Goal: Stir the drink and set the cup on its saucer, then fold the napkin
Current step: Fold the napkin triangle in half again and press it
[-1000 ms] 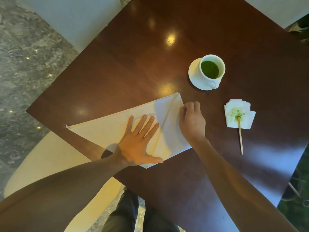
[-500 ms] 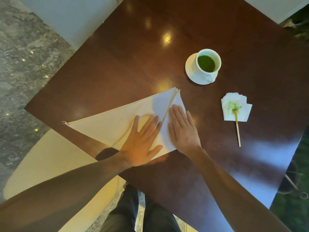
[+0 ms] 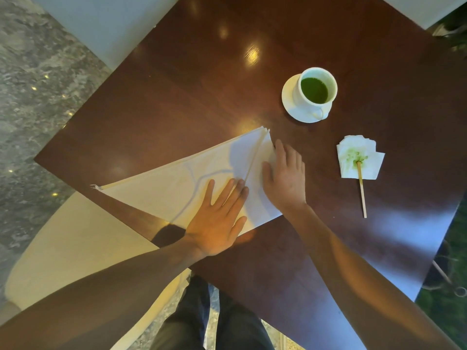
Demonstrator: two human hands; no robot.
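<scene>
A white cloth napkin (image 3: pixel 161 188) lies folded into a long triangle near the table's front left edge, with a smaller flap folded over at its right end. My left hand (image 3: pixel 217 221) lies flat on it, fingers spread. My right hand (image 3: pixel 285 180) presses flat on the right flap. A white cup (image 3: pixel 317 88) of green drink stands on its white saucer (image 3: pixel 289 97) further back on the right. A wooden stirrer (image 3: pixel 362 190) rests with its tip on a green-stained paper tissue (image 3: pixel 358 160).
The dark wooden table (image 3: pixel 202 84) ends close to my body. A cream chair seat (image 3: pixel 75 243) sits below left, and my dark trousers (image 3: pixel 202 319) show under the edge. Grey marble floor (image 3: pixel 30 72) lies to the left.
My right hand left the napkin's right edge, lay flat on the flap, then slid a little right along it. My left hand stayed pressed on the napkin.
</scene>
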